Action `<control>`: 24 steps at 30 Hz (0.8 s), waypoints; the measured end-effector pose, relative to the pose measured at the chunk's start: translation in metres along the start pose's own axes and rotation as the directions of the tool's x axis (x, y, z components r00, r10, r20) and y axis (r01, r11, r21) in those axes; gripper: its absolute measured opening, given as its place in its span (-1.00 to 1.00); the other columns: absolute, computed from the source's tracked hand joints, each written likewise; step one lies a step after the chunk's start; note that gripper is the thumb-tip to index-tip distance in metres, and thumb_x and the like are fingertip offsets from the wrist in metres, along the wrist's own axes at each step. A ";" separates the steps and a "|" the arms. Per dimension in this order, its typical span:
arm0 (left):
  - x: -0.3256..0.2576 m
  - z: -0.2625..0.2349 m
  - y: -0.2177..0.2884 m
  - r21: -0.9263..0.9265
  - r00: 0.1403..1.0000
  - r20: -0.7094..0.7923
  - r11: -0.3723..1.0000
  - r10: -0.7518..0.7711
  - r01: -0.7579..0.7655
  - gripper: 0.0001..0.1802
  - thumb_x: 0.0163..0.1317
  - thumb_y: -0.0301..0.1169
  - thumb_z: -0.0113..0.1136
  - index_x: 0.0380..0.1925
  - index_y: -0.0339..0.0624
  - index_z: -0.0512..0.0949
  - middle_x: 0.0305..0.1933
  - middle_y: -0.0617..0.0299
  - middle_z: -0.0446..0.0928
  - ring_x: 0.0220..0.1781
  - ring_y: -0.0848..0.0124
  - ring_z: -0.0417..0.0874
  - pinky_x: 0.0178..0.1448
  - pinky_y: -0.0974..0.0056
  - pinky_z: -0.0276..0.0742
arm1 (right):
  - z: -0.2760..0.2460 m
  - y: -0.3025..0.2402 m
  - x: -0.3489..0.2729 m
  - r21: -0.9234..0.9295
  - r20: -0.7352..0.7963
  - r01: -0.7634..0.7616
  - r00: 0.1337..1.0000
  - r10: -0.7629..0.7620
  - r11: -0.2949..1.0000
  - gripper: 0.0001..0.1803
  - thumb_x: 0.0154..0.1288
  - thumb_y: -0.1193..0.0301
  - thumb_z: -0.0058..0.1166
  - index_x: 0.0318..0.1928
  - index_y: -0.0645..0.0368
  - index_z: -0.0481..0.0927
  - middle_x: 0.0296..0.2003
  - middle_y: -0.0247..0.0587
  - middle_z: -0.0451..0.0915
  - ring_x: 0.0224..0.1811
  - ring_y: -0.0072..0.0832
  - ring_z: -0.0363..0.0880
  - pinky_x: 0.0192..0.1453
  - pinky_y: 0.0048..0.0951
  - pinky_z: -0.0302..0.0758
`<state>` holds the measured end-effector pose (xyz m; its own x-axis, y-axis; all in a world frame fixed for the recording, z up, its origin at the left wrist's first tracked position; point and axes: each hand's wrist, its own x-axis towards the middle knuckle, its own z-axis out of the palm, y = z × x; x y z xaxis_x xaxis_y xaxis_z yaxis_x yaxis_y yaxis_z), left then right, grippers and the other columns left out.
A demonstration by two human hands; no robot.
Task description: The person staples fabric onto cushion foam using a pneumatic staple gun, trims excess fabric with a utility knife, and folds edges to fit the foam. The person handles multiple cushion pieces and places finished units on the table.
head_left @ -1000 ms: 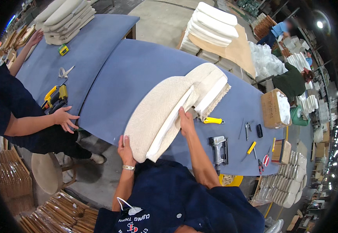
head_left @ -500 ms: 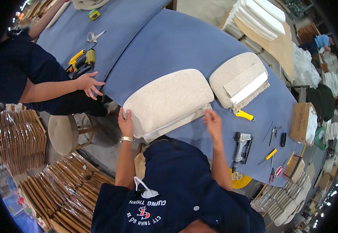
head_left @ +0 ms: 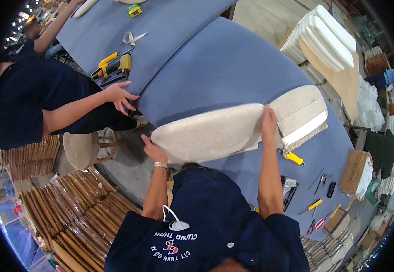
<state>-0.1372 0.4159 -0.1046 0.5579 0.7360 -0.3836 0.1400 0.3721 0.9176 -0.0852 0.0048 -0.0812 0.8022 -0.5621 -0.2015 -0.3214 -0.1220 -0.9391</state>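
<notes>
A long beige upholstered seat cushion (head_left: 210, 133) lies across the near edge of the blue worktable (head_left: 233, 63). My left hand (head_left: 150, 148) grips the cushion's left end at the table edge. My right hand (head_left: 268, 121) holds its right end, fingers over the top edge. Right beside that end lies a second beige cushion (head_left: 299, 106) with a white foam layer and a frayed fabric edge showing; the two cushions touch or overlap there.
A co-worker in dark blue stands at the left, a hand (head_left: 120, 97) on the table edge near a yellow power tool (head_left: 111, 67). A yellow knife (head_left: 293, 157), staple gun (head_left: 289, 190), small tools and a cardboard box (head_left: 356, 172) lie right. Foam pads (head_left: 326, 34), a stool (head_left: 81, 149) and wooden parts (head_left: 83, 204) surround.
The long cushion, first leaning on the second one, came down flat and has now slid right against it. My right hand moved up to its right end.
</notes>
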 end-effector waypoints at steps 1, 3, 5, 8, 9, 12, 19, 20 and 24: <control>-0.005 0.003 0.016 -0.115 1.000 0.019 0.993 0.015 -0.013 -0.30 0.52 0.17 0.01 -0.36 -0.33 0.67 -0.33 0.16 0.69 -0.33 0.39 0.61 -0.09 0.23 0.55 | -0.011 -0.005 -0.017 0.145 -0.040 -0.026 0.999 0.032 0.989 -0.42 0.59 0.02 -0.11 -0.09 0.36 0.69 -0.12 -0.06 0.68 -0.07 -0.23 0.61 0.11 -0.28 0.48; 0.014 0.007 0.037 -0.248 0.950 0.304 0.969 0.074 0.004 -0.31 0.55 0.16 -0.06 -0.37 -0.28 0.67 -0.33 0.15 0.69 -0.30 0.35 0.67 -0.06 0.23 0.58 | -0.031 -0.041 -0.059 0.367 -0.053 -0.090 0.992 0.117 0.926 -0.40 0.61 0.02 -0.17 -0.20 0.33 0.71 -0.20 -0.21 0.63 -0.13 -0.40 0.53 0.09 -0.36 0.43; 0.032 0.033 0.055 -0.198 0.874 0.462 0.978 0.154 -0.068 -0.29 0.59 0.11 -0.15 -0.34 -0.34 0.69 -0.30 0.13 0.71 -0.25 0.31 0.72 -0.01 0.23 0.59 | -0.046 -0.028 -0.075 0.385 -0.116 -0.002 0.992 0.051 0.923 -0.45 0.60 0.08 -0.15 -0.17 0.32 0.73 -0.22 -0.21 0.64 -0.12 -0.45 0.53 0.11 -0.40 0.41; 0.042 0.064 0.071 0.067 0.712 0.698 0.983 0.077 -0.172 -0.35 0.57 0.07 -0.11 -0.24 -0.33 0.70 -0.15 0.05 0.74 -0.17 0.27 0.73 0.06 0.17 0.60 | -0.047 0.000 -0.080 0.266 -0.189 0.142 0.978 -0.093 0.953 -0.47 0.60 0.12 -0.12 -0.18 0.33 0.74 -0.23 -0.23 0.65 -0.12 -0.48 0.52 0.09 -0.42 0.40; 0.048 0.065 0.069 0.109 0.694 0.718 0.977 0.050 -0.182 -0.33 0.57 0.05 -0.14 -0.22 -0.36 0.71 -0.16 0.04 0.74 -0.15 0.27 0.73 0.06 0.19 0.58 | -0.045 0.012 -0.081 0.252 -0.194 0.174 0.973 -0.126 0.952 -0.47 0.60 0.11 -0.12 -0.18 0.33 0.74 -0.24 -0.25 0.66 -0.13 -0.50 0.52 0.07 -0.43 0.40; 0.058 0.064 0.071 0.228 0.627 0.779 0.944 -0.029 -0.239 -0.30 0.57 0.03 -0.20 -0.17 -0.42 0.74 -0.15 0.01 0.74 -0.11 0.29 0.71 0.09 0.23 0.54 | -0.038 0.020 -0.081 0.211 -0.263 0.260 0.943 -0.202 0.942 -0.46 0.61 0.11 -0.12 -0.20 0.33 0.76 -0.28 -0.29 0.67 -0.19 -0.55 0.51 -0.02 -0.45 0.41; -0.012 0.088 0.146 -0.133 -0.141 0.984 0.073 -0.111 -0.988 -0.42 0.39 0.10 0.17 0.09 -0.17 0.67 -0.05 -0.03 0.73 -0.03 0.03 0.76 0.09 0.06 0.63 | -0.027 0.017 -0.087 0.348 -0.322 0.230 0.940 -0.114 0.909 -0.50 0.58 0.15 -0.10 -0.21 0.31 0.75 -0.33 -0.30 0.67 -0.26 -0.56 0.52 -0.09 -0.49 0.41; -0.037 0.094 0.146 -0.202 -0.207 0.967 0.048 -0.150 -0.978 -0.37 0.34 0.16 0.22 0.11 -0.15 0.66 -0.03 -0.02 0.73 -0.02 0.01 0.76 0.09 0.04 0.64 | -0.025 0.019 -0.088 0.368 -0.332 0.222 0.939 -0.096 0.903 -0.51 0.57 0.15 -0.10 -0.21 0.31 0.75 -0.34 -0.31 0.66 -0.26 -0.56 0.52 -0.10 -0.49 0.41; -0.078 0.117 0.136 -0.297 -0.289 0.918 0.011 -0.272 -0.955 -0.12 0.12 0.37 0.31 0.12 -0.19 0.62 -0.11 -0.02 0.72 -0.10 0.04 0.76 -0.05 -0.01 0.68 | -0.020 0.015 -0.094 0.355 -0.445 0.228 0.894 -0.051 0.907 -0.53 0.53 0.15 -0.06 -0.21 0.31 0.75 -0.38 -0.34 0.61 -0.30 -0.57 0.51 -0.17 -0.51 0.39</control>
<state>-0.0661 0.3432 0.0622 0.5517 -0.8329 -0.0431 -0.7741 -0.5306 0.3454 -0.1761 0.0396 -0.0709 0.5099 -0.8602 -0.0083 0.0705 0.0514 -0.9962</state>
